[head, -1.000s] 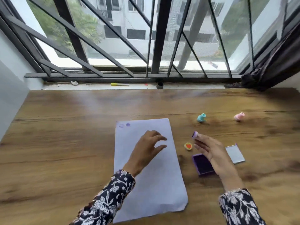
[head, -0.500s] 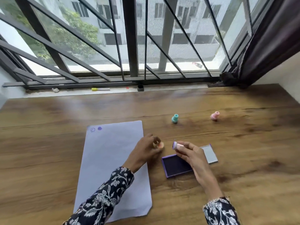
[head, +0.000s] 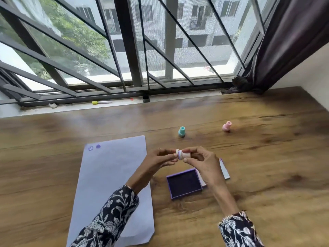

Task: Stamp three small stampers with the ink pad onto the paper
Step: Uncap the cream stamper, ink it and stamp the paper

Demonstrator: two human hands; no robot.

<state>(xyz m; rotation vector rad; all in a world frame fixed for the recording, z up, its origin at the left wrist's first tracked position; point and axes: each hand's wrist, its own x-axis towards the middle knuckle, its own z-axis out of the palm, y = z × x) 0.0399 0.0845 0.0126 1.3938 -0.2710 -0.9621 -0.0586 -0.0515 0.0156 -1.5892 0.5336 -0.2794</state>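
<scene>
Above the table, between the paper and the ink pad, my two hands meet on one small stamper (head: 183, 155). My right hand (head: 204, 165) pinches its pale peach body. My left hand (head: 159, 160) pinches a small piece at the purple-inked end, mostly hidden by my fingers. The white paper (head: 110, 175) lies at the left with two purple stamp marks (head: 94, 147) in its top left corner. The open purple ink pad (head: 184, 183) sits below my hands, its lid (head: 224, 171) to the right. A teal stamper (head: 182, 131) and a pink stamper (head: 227, 126) stand farther back.
The wooden table (head: 267, 166) runs back to a windowsill holding a yellow marker (head: 101, 102) and a small black object (head: 146, 99). Window bars rise behind it. A dark curtain (head: 284, 41) and a white wall close the right side.
My left hand left the paper, picked up the small orange piece from the table and rose to meet my right hand, which stayed shut on the stamper. The view shifted right.
</scene>
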